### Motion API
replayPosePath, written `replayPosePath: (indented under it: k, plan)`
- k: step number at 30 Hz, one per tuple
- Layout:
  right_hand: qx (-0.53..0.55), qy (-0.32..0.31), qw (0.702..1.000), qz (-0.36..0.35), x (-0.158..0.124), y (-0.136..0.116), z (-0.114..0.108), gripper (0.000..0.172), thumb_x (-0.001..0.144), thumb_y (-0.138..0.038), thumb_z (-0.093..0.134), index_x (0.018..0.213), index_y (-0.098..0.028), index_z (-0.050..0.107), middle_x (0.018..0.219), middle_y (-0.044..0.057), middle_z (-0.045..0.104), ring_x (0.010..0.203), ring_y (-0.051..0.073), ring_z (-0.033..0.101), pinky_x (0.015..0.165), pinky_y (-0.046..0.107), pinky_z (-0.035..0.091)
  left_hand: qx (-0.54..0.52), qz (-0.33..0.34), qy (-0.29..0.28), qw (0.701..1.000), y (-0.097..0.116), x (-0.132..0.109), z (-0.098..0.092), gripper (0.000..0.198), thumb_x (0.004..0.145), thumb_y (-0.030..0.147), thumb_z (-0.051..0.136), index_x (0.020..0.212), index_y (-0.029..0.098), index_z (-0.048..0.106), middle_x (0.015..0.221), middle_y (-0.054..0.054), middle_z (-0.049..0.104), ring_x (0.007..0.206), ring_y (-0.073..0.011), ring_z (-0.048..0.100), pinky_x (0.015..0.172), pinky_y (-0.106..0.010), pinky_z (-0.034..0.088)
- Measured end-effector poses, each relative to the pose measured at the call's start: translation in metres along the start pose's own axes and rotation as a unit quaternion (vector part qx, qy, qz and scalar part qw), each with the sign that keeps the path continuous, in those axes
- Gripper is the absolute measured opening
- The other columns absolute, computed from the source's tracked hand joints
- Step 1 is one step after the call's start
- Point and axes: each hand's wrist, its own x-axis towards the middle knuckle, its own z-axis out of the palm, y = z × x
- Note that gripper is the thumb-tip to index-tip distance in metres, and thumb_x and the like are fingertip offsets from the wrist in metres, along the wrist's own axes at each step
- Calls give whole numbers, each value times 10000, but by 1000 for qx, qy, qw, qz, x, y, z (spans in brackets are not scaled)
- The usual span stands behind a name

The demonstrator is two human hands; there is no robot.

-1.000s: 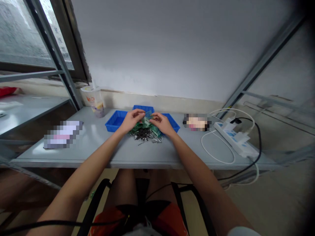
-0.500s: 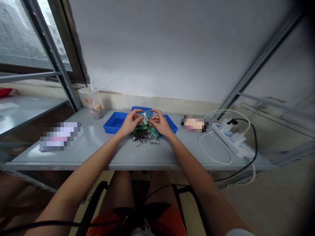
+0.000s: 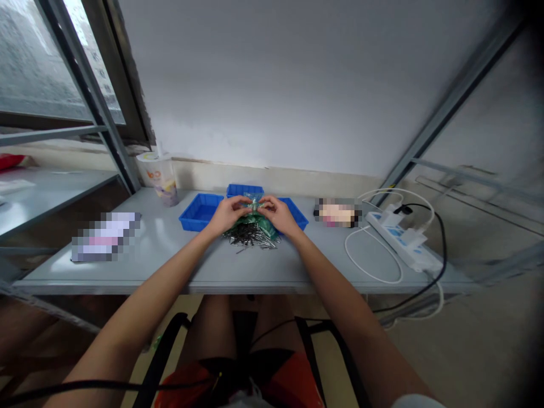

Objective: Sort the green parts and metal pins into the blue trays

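Between my two hands is a small clear plastic bag (image 3: 254, 205), pinched from both sides above a heap of thin metal pieces. My left hand (image 3: 232, 214) has its thumb and fingers closed on the bag's left side. On the right side, my right hand (image 3: 275, 214) grips it the same way. What the bag holds is too small to make out. Green plastic packaging (image 3: 267, 226) lies under and beside the hands. In front of it spreads the pile of dark and shiny metal pieces (image 3: 250, 235), perhaps screws or nails.
Blue trays stand around the pile: one on the left (image 3: 199, 212), one behind (image 3: 245, 190), one on the right (image 3: 293, 212). A drink cup (image 3: 164, 181) is at the back left. Blurred-out phone-like objects lie left (image 3: 106, 235) and right (image 3: 338, 213). A power strip (image 3: 402, 241) with cables sits far right.
My hands have drawn slightly closer together, and the fingers have come down from spread positions to pinch the bag. The bag's top is lower and more bunched.
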Motion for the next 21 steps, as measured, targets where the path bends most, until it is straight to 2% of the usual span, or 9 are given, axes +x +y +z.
replayPosePath:
  k: [6,15,21]
  plan:
    - [10,-16,1000,-6,0,-1,-1,140,751,-324,597,756,-193,547,724,-15,582,697,133,557,703,278,452,-12,23,-2,1000,-4,0,-1,195,710,299,663,817,136,661,687,-27,657,604,-139,586,628,-285,476]
    - [29,-18,999,5,-3,-10,0,165,787,-360,579,858,-211,572,757,-5,607,701,143,597,682,290,476,-55,-2,32,998,0,1,-4,190,647,295,723,720,137,647,690,-22,663,619,-129,594,645,-277,489]
    - [23,6,1000,7,-1,-10,2,164,803,-347,560,912,-225,572,751,-6,610,691,141,594,673,287,477,-52,-24,49,997,8,0,-4,247,705,375,676,758,136,641,636,-11,644,601,-131,584,634,-274,499]
